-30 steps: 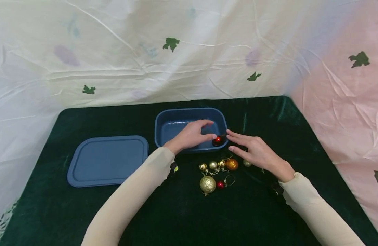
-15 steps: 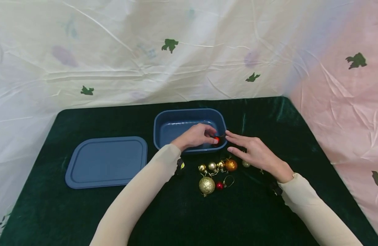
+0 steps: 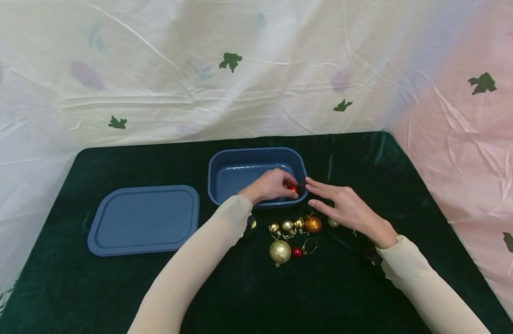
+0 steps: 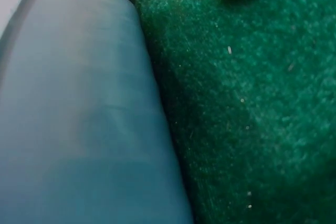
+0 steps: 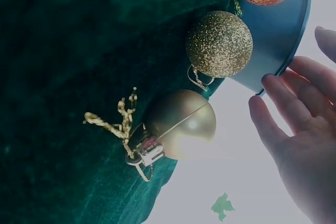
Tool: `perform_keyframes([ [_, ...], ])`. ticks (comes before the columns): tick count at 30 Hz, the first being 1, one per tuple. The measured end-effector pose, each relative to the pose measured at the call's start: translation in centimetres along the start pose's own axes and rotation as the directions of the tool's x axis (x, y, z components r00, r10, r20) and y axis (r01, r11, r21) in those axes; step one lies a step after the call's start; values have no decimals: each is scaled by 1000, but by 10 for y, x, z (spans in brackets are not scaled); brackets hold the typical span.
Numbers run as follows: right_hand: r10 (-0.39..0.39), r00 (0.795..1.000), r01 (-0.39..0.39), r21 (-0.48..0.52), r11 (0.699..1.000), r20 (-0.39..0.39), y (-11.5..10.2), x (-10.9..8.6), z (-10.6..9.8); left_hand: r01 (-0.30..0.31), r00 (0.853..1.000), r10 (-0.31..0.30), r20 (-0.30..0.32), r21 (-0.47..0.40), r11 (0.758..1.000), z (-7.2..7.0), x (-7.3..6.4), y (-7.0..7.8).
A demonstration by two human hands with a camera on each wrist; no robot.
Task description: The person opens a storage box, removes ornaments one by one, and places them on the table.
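In the head view, a blue rectangular box (image 3: pixel 258 149) stands uncovered near the back of the table. My left hand (image 3: pixel 269 185) reaches into its right front corner and pinches a small shiny red Christmas bauble (image 3: pixel 294 189) between thumb and fingers. My right hand (image 3: pixel 349 208) has its fingers straight, with the tips against the box's right edge; the right wrist view shows these fingers (image 5: pixel 294 103) at the blue wall (image 5: pixel 281 30). In the left wrist view the box's outer side (image 4: pixel 94 108) hides most of the left hand.
A blue lid (image 3: pixel 144 220) lies left of the box. In front sit several baubles: a large glittery gold one (image 3: pixel 280 252), a small red one (image 3: pixel 297 252), an orange one (image 3: pixel 313 224) and small gold ones (image 3: pixel 287 225). Dark green velvet (image 3: pixel 239 297) covers the table.
My left hand has moved right and its fingers have come together on the red bauble in the box. The right hand stays nearly where it was.
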State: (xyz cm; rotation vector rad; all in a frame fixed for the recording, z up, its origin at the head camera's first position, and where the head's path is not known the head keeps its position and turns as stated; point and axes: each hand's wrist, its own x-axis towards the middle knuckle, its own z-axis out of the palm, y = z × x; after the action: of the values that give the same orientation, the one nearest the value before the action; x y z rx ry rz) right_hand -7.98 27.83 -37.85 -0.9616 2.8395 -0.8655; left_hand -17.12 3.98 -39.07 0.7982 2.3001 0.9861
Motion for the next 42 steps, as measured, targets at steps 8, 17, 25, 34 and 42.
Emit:
perform_keyframes([
  [8,-2,1000,2,9,1000,-1,0,0,1,-10,1000,9,-28,-18,1000,-4,-7,-1],
  [17,12,1000,-12,-22,1000,-6,0,1,0,-28,992,20,-121,-62,998,-20,-31,6],
  [25,16,1000,-17,-16,1000,-7,1,1,1,-136,971,112,-210,-102,985,-25,-61,2],
  [34,19,1000,-19,-7,1000,-7,3,0,1,-178,949,130,-287,-146,973,-26,-99,4],
  [42,22,1000,-22,-13,1000,-1,4,1,3,-226,929,175,-327,-127,966,-21,-125,0],
])
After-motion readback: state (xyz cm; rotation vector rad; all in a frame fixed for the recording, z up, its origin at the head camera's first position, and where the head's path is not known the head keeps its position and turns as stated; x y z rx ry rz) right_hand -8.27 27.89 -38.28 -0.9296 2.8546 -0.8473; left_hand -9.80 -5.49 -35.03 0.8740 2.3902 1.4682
